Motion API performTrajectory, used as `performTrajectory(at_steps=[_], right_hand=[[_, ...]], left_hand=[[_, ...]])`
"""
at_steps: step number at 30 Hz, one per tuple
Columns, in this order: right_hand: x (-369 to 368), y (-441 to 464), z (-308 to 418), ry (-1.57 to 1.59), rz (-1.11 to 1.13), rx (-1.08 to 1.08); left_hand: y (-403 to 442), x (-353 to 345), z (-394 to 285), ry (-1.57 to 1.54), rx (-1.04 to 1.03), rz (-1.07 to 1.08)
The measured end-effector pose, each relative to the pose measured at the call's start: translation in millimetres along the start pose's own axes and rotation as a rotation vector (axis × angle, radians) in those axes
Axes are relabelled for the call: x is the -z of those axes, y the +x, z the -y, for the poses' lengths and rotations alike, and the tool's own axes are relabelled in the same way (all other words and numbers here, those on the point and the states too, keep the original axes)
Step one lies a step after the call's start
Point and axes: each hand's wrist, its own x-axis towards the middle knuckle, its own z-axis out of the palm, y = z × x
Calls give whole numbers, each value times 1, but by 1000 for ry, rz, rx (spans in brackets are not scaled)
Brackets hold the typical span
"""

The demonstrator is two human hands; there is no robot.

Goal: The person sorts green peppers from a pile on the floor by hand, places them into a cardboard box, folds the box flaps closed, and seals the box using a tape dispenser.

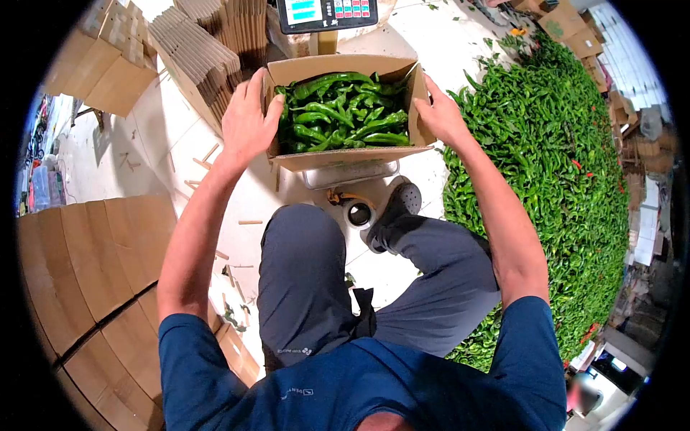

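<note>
An open cardboard box (345,159) full of long green peppers (338,111) is in front of me, above a metal scale platform (350,174). My left hand (249,118) grips its left side, the thumb near the top edge and the fingers on the outer face. On the right side, my right hand (442,115) holds the box wall, its thumb at the rim and the other fingers partly hidden. Just beyond the box stands the scale's display (327,14) with its keypad. The undersides of both hands are out of sight.
A large heap of green peppers (546,187) covers the floor at right. Flattened cartons (194,54) stand at upper left, with cardboard boxes (86,266) at lower left. A round white cup-like object (359,213) is near my shoe (395,208). Small sticks litter the floor.
</note>
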Motion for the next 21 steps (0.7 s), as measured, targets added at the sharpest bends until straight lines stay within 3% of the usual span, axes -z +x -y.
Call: performTrajectory(at_steps=[3, 5, 7, 9, 13, 15, 21], right_hand=[[-4, 1, -8, 208, -59, 31], [-12, 11, -23, 366, -108, 86], [-20, 11, -23, 243, -150, 165], [-25, 11, -12, 143, -149, 181], [-35, 16, -2, -28, 67, 246], [-51, 21, -4, -118, 2, 407], [-43, 25, 3, -201, 208, 316]], left_hand=[[12, -3, 7, 87, -501, -42], [20, -5, 3, 118, -639, 52], [30, -9, -6, 79, -647, 282], [40, -22, -14, 138, -698, 308], [46, -76, -37, 238, -718, 400], [44, -92, -43, 245, -703, 369], [41, -87, -37, 204, -754, 446]])
